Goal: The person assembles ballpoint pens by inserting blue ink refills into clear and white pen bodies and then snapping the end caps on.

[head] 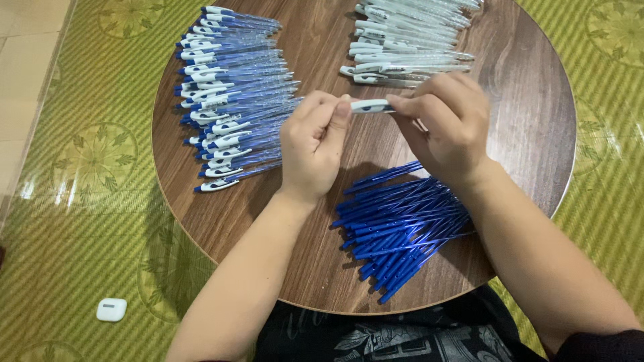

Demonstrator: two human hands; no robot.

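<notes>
White pen (371, 106) pinched between left hand (315, 144) and right hand (446, 121), both hands closed, its barrel hidden by fingers.

One head-worn view looks steeply down and forward from close above the round table (523, 100), which fills most of the frame; the green mat (87, 201) shows around the table's left and right edges.

a small white case (111, 309) with rounded corners, a closed plastic box of a kind that holds earbuds, is lying on the green patterned mat (87, 221) at the near left, well apart from the round wooden table (530, 121). no labels, signs or screens are showing anywhere in the view.
</notes>
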